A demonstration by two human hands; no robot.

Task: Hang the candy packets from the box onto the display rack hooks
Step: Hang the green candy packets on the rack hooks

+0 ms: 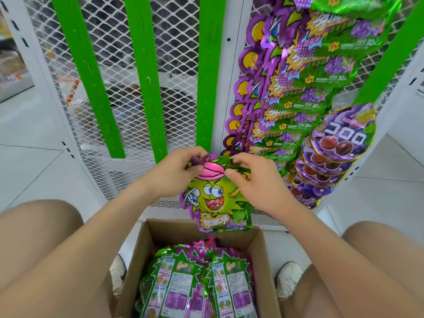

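Left hand (pixel 172 176) and right hand (pixel 255 181): I see both pinching the top edge of one candy packet (pixel 214 199). Packet held upright above the open box (pixel 260 246), just below a green rack strip (pixel 206 88). More packets (pixel 197 283) lie in the box. Hung packets (pixel 289 92) fill the strip to the right.

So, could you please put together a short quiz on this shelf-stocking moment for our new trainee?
1. True or false: the cardboard box holds more packets.
2. How is the raised candy packet held?
A) pinched at its top by the left hand and right hand
B) lying flat on one palm
C) clamped between the knees
3. Fill in: the hanging packets are on the rack's ___ side, while the green strips in the middle carry none.
Key: 1 true; 2 A; 3 right.
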